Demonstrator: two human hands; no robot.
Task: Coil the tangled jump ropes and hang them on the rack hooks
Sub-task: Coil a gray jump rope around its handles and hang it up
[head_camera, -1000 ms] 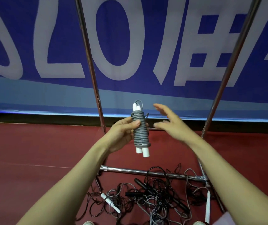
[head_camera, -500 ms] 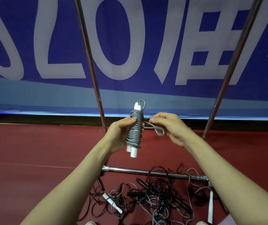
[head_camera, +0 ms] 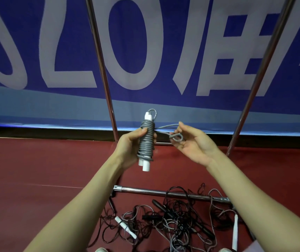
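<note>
A grey jump rope (head_camera: 146, 140) is wound tightly round its two white handles into an upright bundle. My left hand (head_camera: 130, 145) grips the bundle from the left, thumb over the coils. A loose end of the rope forms a small loop (head_camera: 176, 137) to the right. My right hand (head_camera: 191, 142), palm up, pinches that loop between thumb and fingers. Two chrome rack uprights (head_camera: 102, 70) rise behind the hands; no hooks are in view.
On the red floor below lies a tangled pile of black and grey ropes (head_camera: 174, 220) with white handles (head_camera: 125, 227), draped over the rack's low chrome crossbar (head_camera: 145, 190). A blue banner (head_camera: 163, 51) hangs behind. Shoe tips show at the bottom edge.
One second ago my right hand was open beside the bundle. It then took hold of the rope's loose end and has now drawn the loop out to the right.
</note>
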